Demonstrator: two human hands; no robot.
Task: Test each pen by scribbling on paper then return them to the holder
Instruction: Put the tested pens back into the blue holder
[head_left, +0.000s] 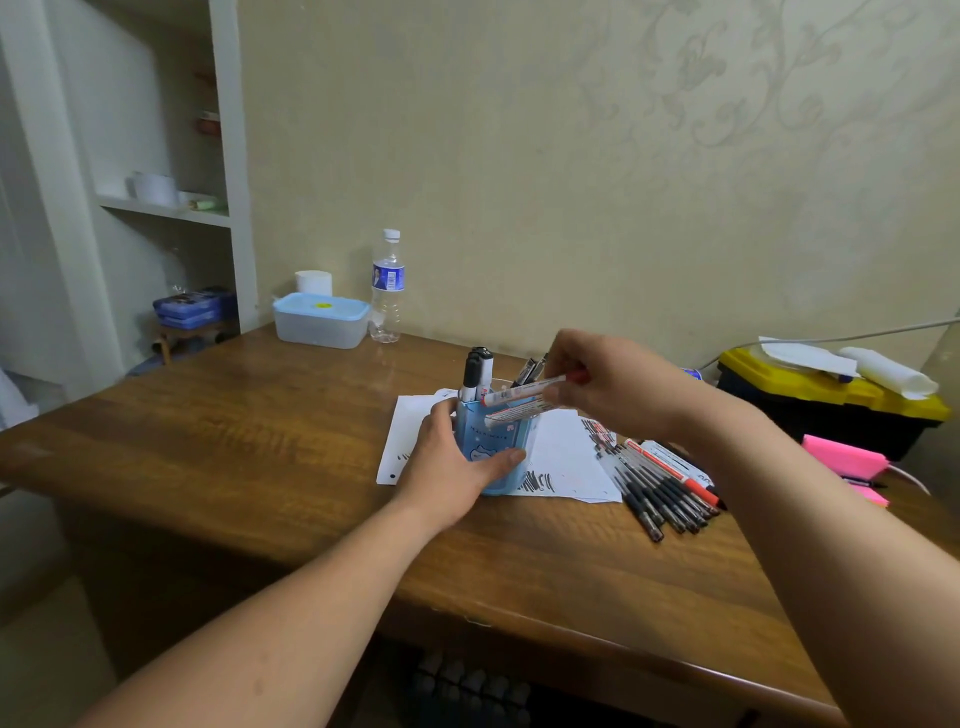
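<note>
the step in hand looks like the return: near the centre of the frame the left hand wraps thumb and fingers round the blue holder, steadying it on the scribbled paper. just right of it, the right hand pinches what look like two white markers, lying almost level with their tips at the holder's rim. a few pens already stand in the holder. the next move probably calls for tipping the markers upright and dropping them into a free gap. a row of loose pens lies on the table, lower right of the paper, so much of the task seems left.
</note>
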